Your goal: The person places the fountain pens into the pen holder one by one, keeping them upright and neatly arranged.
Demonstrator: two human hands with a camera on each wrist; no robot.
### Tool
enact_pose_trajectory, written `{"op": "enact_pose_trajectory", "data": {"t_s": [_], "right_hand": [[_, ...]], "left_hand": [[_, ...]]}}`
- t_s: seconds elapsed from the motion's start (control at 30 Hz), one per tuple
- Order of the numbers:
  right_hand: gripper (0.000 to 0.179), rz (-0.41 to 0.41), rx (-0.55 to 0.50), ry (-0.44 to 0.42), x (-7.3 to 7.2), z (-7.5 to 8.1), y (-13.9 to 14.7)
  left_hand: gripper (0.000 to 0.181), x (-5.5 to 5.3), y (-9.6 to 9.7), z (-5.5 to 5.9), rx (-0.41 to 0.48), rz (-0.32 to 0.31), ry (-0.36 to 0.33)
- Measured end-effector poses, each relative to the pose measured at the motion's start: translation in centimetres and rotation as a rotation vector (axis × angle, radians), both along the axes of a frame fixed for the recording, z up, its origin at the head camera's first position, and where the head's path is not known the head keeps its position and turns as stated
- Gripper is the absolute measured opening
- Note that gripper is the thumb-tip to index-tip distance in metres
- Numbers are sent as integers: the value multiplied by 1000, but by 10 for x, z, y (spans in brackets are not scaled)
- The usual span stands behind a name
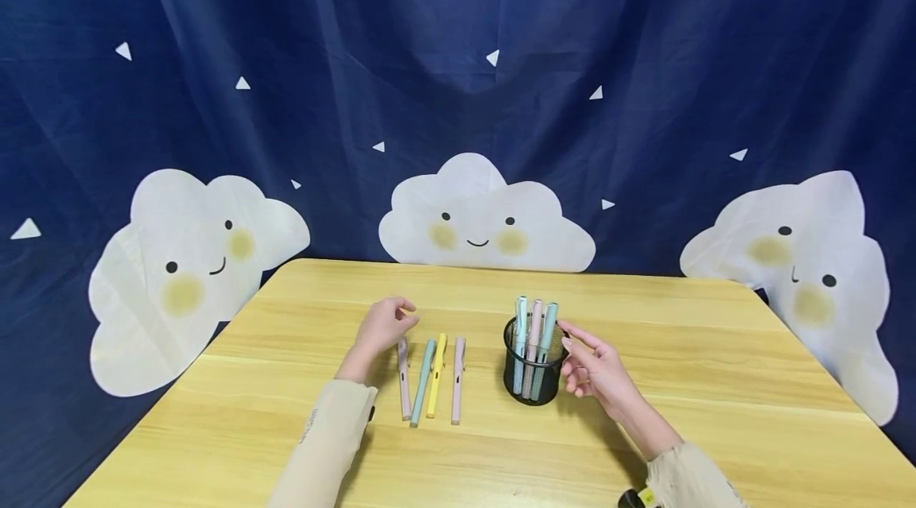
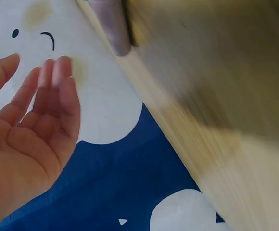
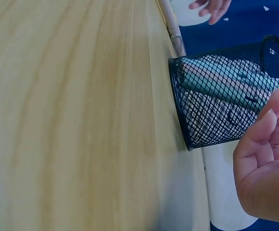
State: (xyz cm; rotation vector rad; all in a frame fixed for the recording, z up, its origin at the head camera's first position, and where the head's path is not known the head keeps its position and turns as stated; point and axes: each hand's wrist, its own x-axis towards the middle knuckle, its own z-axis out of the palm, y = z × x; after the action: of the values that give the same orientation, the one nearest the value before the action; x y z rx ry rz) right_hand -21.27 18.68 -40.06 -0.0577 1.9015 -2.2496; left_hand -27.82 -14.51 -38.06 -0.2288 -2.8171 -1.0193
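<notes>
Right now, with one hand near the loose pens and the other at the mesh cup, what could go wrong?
The right hand is right beside the mesh cup, so a bump might shift or tip it, along with the standing pens inside.
Near the left hand, the teal pen and yellow pen lie close together; picking up one could nudge the other.

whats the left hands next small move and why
Probably lower the left hand and pinch the leftmost pen: that hand is empty near the pen's far end, and the right hand is beside the black mesh pen holder, which holds three pens.
</notes>
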Motion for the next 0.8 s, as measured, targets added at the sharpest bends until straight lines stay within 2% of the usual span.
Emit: {"op": "enact_pose_trajectory", "data": {"t_s": [0.17, 0.4, 0.53, 0.8], "right_hand": [[56, 4, -1, 2, -1, 0, 0], [57, 12, -4, -3, -1, 0, 0], [57, 15, -7, 4, -1, 1, -1], [57, 2, 5, 2, 0, 0, 0]], "left_hand": [[24, 1, -7, -3, -118, -8, -87], [34, 4, -14, -4, -163, -28, -159], [41, 5, -16, -3, -110, -27, -223], [52, 5, -22, -9, 73, -29, -381]]}}
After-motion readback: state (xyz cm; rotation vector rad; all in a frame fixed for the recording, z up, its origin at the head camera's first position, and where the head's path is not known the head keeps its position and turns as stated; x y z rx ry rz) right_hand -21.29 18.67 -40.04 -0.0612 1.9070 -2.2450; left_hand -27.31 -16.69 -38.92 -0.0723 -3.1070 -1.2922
